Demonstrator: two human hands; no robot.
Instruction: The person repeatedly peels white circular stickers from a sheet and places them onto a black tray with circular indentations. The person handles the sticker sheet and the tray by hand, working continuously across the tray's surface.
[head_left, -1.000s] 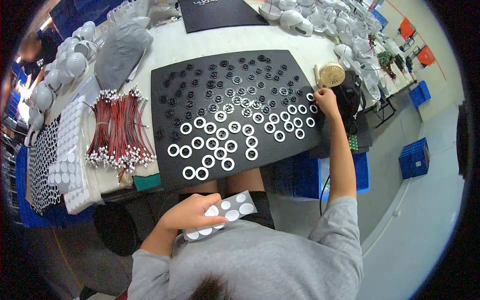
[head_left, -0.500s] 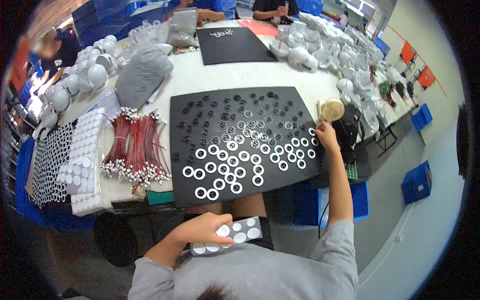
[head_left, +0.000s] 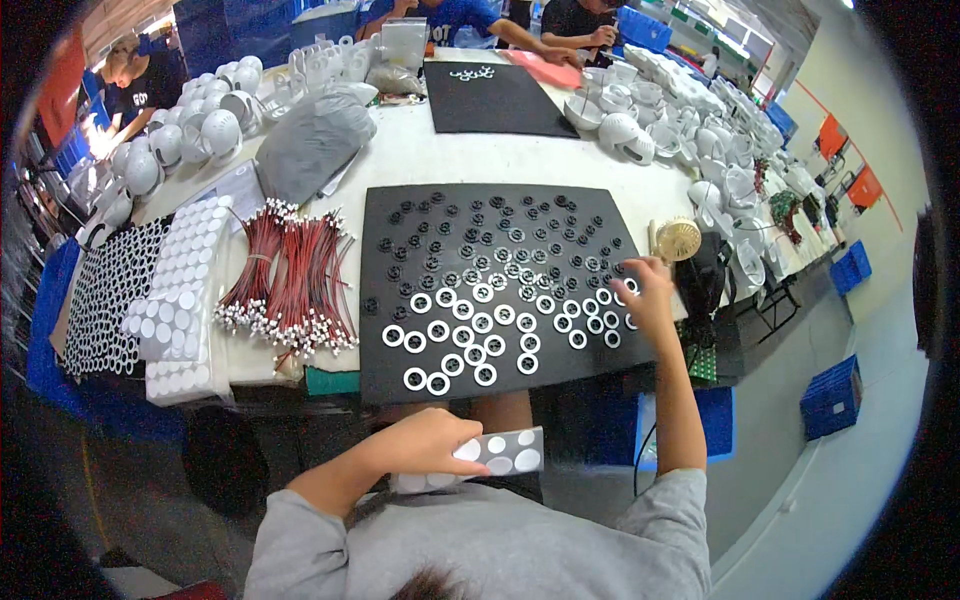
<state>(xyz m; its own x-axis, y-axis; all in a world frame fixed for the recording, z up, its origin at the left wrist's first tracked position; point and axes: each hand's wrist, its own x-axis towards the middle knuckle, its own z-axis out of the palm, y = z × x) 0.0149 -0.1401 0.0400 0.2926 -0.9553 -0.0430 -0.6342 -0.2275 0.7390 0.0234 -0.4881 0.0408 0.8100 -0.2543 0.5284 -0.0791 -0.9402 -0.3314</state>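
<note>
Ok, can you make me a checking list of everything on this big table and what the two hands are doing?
Surface: white table, crowded, with a black mat at the near edge.
Job's things: white rings and small black rings spread over the mat; a grey strip of round white stickers.
Clutter: sheets of white discs, a grey bag, white round housings, a small fan.
Hands: left hand holds the sticker strip near the body; right hand reaches onto the mat's right edge among the rings.
Cables: bundles of red wires left of the mat.
Surroundings: other people at the far end, blue crates on the floor.
</note>
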